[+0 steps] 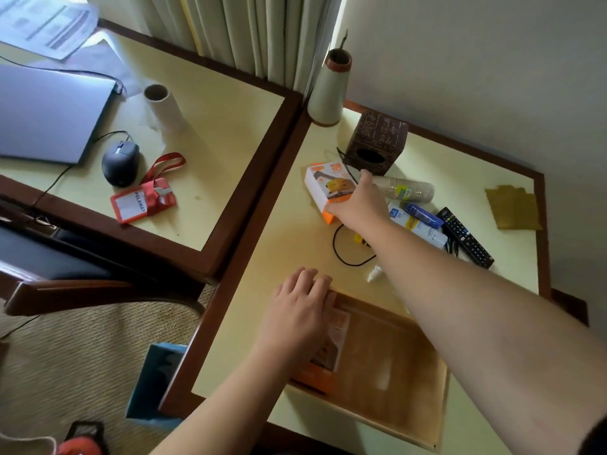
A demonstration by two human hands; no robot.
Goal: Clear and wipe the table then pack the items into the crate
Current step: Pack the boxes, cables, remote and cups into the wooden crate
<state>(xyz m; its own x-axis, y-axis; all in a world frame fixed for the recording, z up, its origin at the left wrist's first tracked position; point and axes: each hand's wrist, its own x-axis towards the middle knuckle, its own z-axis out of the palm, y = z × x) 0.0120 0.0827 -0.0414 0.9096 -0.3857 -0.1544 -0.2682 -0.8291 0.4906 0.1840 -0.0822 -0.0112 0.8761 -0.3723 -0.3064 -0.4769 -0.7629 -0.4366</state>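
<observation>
A shallow wooden crate (394,366) lies on the near part of the cream table (295,244). My left hand (300,310) rests flat on an orange and white box (331,349) lying in the crate's left end. My right hand (359,205) reaches far across and grips a second white and orange box (325,185). Beside that box lie a stack of paper cups (407,189), a white tube (417,226), a blue item (422,215), a black remote (466,237) and a black cable (341,254). An olive cloth (512,206) lies at the far right.
A dark carved tissue box (377,142) and a tall white vase (330,88) stand at the back. A small white bottle (374,274) lies near the crate. The left table holds a laptop (49,116), mouse (120,162), red badge (141,201) and cardboard roll (164,106).
</observation>
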